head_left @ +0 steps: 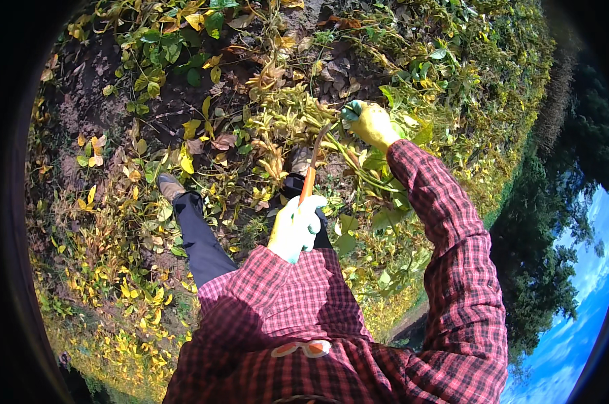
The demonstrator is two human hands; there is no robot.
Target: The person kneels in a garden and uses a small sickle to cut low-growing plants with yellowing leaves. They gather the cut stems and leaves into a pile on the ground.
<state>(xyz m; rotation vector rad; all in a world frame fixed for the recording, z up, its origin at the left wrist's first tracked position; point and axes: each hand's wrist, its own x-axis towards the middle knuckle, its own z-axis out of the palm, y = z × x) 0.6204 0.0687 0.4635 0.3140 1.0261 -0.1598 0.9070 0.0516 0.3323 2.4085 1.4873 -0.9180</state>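
Note:
My left hand point(295, 227), in a pale glove with green parts, is wrapped round the orange handle of a sickle point(308, 180). The sickle's narrow, curved blade reaches up to the plant stems just left of my other hand. Closed in a fist, my right hand point(371, 125) wears a yellow glove with green fingers and grips bean plant stems point(338, 143). Pods and yellowing leaves of the bean plants point(281, 124) spread left of that fist. Where exactly the blade meets the stems is hard to make out.
Green and yellow bean plants point(446, 60) cover the field ahead and to the right. Brown soil point(95, 87) with fallen leaves shows at the left. My shoe point(170, 185) stands among low plants. Dark trees point(533, 229) line the right edge.

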